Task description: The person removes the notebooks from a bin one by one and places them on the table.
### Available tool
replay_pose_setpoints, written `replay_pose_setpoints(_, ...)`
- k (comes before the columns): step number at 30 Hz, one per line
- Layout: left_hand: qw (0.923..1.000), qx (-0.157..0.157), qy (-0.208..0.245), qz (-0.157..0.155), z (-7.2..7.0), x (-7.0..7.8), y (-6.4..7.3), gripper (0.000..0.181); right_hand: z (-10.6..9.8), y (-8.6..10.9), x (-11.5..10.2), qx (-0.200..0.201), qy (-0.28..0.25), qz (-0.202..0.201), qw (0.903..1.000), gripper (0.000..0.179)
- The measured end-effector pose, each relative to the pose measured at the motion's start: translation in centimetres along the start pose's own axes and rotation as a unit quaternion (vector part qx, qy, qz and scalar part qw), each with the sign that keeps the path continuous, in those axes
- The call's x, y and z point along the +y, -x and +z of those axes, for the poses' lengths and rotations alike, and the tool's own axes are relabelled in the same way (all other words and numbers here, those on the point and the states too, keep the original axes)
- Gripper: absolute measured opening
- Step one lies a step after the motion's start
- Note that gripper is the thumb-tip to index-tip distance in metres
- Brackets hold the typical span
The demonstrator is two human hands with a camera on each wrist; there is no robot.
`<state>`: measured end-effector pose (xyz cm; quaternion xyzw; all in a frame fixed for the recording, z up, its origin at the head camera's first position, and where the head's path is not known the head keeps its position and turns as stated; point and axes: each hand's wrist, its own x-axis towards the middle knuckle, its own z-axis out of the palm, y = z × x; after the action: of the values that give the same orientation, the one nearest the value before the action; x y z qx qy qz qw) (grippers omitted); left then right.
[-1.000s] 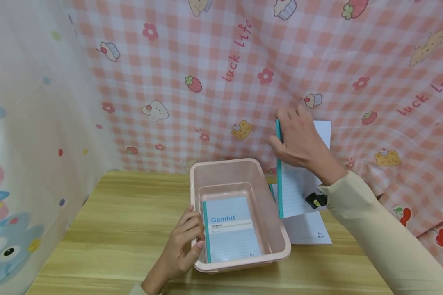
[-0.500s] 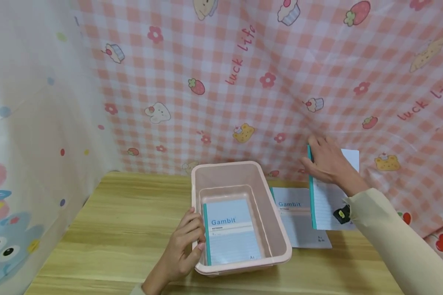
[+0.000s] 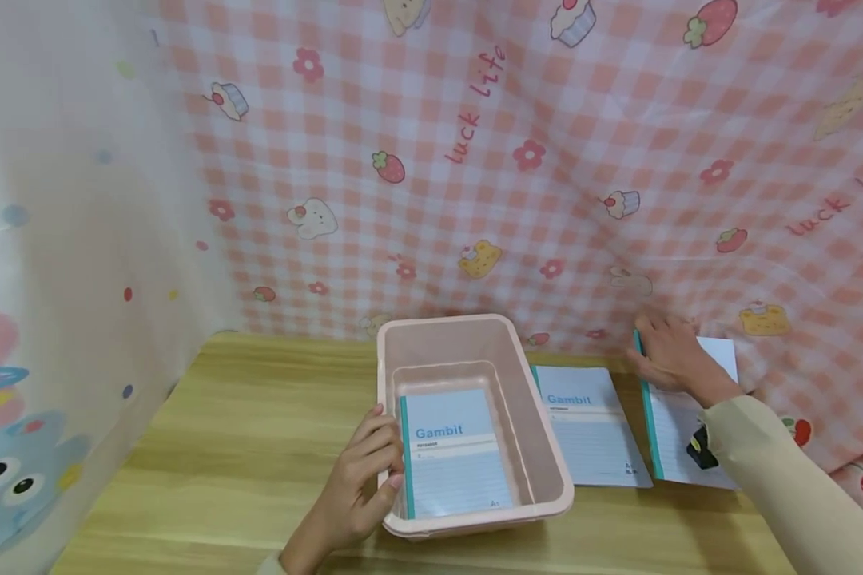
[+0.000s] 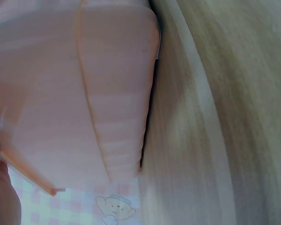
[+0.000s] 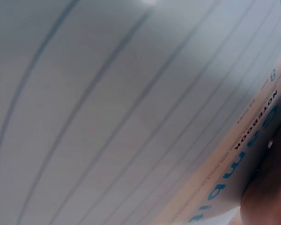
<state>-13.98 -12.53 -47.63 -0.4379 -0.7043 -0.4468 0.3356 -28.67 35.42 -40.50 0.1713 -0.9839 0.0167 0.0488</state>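
Observation:
My left hand point(image 3: 359, 479) grips the left rim of a pale pink plastic basin point(image 3: 555, 471). Inside the basin lies a Gambit notebook point(image 3: 456, 471) with a teal spine. Just right of the basin a second Gambit notebook point(image 3: 590, 439) lies flat on the table, its left edge partly hidden by the basin. Farther right, my right hand point(image 3: 672, 355) holds a third notebook point(image 3: 669, 431) by its upper left part, near the teal spine. In the right wrist view the cover of this notebook point(image 5: 131, 117) fills most of the picture, and the fingertips are hidden.
A wooden table point(image 3: 259, 447) carries everything. Behind it hangs a pink checked cloth point(image 3: 417, 208), close to the basin and the notebooks. A white curtain point(image 3: 101, 200) hangs at the left. In the left wrist view the basin's outer wall point(image 4: 51, 108) stands on the table.
My right hand has carried the third notebook right and down, from above the second notebook to the table's right side. The second notebook's cover has come into full view. My left hand stays put.

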Motion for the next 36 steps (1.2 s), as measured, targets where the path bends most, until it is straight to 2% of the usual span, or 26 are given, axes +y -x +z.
replay_pose_setpoints(7, 1.0000, -0.005, 0.001, 0.006, 0.4, -0.3, -0.3, 0.009, 3.2, 0.5, 2.3, -0.036, 0.005, 0.021, 0.9991, 0.047)
replay_pose_setpoints(15, 0.9999, -0.011, -0.005, -0.007, 0.3, -0.3, -0.2, 0.009, 6.3, 0.6, 3.2, -0.065, -0.016, 0.018, 0.9976, 0.053)
replay_pose_setpoints(19, 0.9997, -0.014, -0.006, -0.018, 0.2, -0.2, -0.1, 0.008, 7.4, 0.8, 3.5, -0.073, -0.034, 0.021, 0.9965, 0.050)
replay_pose_setpoints(22, 0.9997, -0.012, -0.006, -0.022, 0.1, -0.1, 0.1, 0.008, 8.2, 0.9, 3.6, -0.069, -0.041, 0.022, 0.9965, 0.045)
replay_pose_setpoints(30, 0.9999, -0.007, -0.004, -0.012, 0.0, 0.0, 0.1, 0.008, 9.2, 1.0, 3.4, -0.064, -0.044, 0.018, 0.9968, 0.063)
replay_pose_setpoints(36, 1.0000, -0.005, -0.004, -0.007, -0.1, -0.1, 0.1, 0.008, 9.5, 0.9, 3.3, -0.062, -0.042, 0.013, 0.9971, 0.062)
